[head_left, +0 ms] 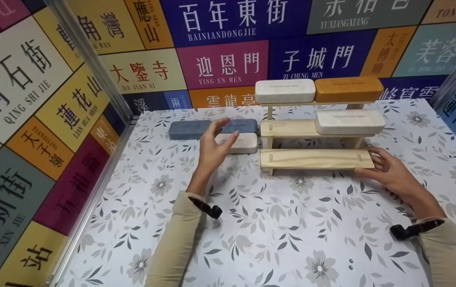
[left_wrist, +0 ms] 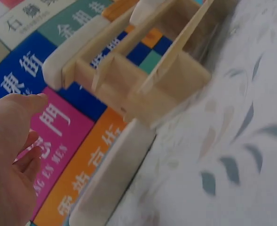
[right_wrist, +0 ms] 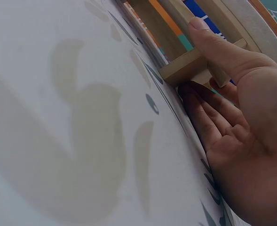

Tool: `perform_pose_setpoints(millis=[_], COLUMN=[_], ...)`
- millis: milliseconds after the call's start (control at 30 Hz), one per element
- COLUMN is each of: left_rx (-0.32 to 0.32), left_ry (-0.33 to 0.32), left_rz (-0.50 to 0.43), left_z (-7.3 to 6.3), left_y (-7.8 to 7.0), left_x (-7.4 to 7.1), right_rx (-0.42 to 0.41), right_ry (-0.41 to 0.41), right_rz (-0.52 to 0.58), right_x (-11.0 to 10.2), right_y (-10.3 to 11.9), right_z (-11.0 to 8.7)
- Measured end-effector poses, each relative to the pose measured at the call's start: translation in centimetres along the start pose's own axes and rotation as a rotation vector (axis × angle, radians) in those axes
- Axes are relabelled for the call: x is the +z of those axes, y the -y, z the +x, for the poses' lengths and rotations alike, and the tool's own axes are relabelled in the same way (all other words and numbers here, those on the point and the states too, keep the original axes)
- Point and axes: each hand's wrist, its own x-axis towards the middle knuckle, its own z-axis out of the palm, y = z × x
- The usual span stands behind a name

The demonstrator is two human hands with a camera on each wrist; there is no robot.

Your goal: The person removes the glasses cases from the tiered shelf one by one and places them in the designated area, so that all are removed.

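My left hand (head_left: 213,149) hovers over a small white glasses case (head_left: 243,143), thumb and fingers spread apart and holding nothing. Blue-grey glasses-case surface (head_left: 188,130) stretches behind it, partly hidden by that hand. In the left wrist view the white case (left_wrist: 114,176) lies beyond the fingers, near the stand's end. At the right end of a three-tier wooden stand (head_left: 311,159), my right hand (head_left: 389,169) grips the lowest step. Its thumb (right_wrist: 218,44) lies along the front of the step, while the other fingers reach behind the end piece.
On the top tier sit a white case (head_left: 284,91) and an orange-brown case (head_left: 349,90). Another white case (head_left: 350,122) rests on the right of the middle tier. A flower-patterned cover (head_left: 283,223) spreads over the table, with walls of coloured signs (head_left: 228,24) behind and at the sides.
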Motion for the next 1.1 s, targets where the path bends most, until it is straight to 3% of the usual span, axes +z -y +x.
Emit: perform_pose_setpoints(millis=[267,700,900,1100], left_rx=[0.081,0.116,0.149,0.132], left_ry=[0.08,0.167,0.2,0.242], left_rz=[0.071,0.032,-0.001,-0.027], left_z=[-0.2,0.3,0.5,0.8], left_y=[-2.7,-3.8,-4.5,-5.3], left_x=[1.7,3.9,6.1,8.8], right_rx=[0.029,0.021,0.031,-0.003], right_ry=[-0.004,-0.016,-0.035,-0.025], right_rz=[-0.033,0.063,0.014,0.009], right_x=[0.0,0.2,0.2,0.3], right_y=[0.2,0.4,0.5,0.3], right_z=[0.0,0.0,-0.1,-0.2])
